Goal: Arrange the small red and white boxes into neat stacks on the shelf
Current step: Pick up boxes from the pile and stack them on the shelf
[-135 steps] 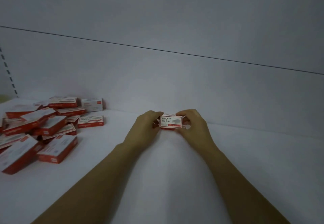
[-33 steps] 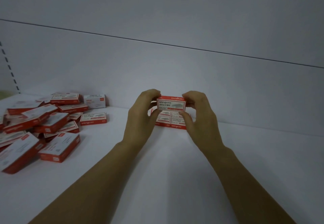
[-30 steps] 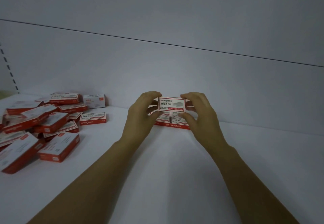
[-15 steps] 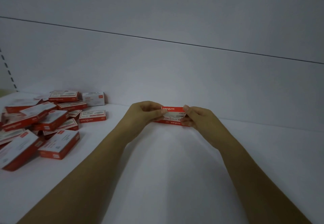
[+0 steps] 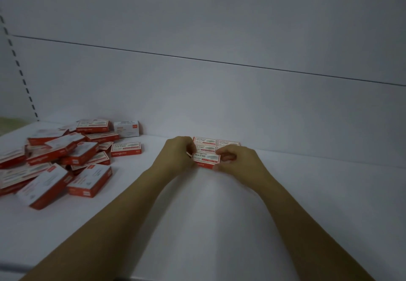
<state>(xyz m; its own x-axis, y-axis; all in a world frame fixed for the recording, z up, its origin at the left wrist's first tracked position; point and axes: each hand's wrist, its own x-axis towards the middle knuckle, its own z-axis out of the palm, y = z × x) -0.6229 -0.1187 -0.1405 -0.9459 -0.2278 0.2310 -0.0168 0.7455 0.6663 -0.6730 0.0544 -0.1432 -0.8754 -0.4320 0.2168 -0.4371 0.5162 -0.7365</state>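
Observation:
A small red and white box (image 5: 206,158) lies label-up on the white shelf (image 5: 219,214), in front of a tidy group of like boxes (image 5: 216,143) set flat near the back wall. My left hand (image 5: 178,155) pinches its left end with curled fingers. My right hand (image 5: 239,159) holds its right end the same way. Part of the group is hidden behind my hands.
A loose heap of several red and white boxes (image 5: 57,159) covers the shelf's left side, with one white box (image 5: 126,128) at its back. The back wall (image 5: 241,104) rises close behind the group. A slotted upright (image 5: 19,69) runs up the left.
The box I held lifted above the group one second ago has come down onto the shelf in front of it. Both hands dropped with it and still hold its ends.

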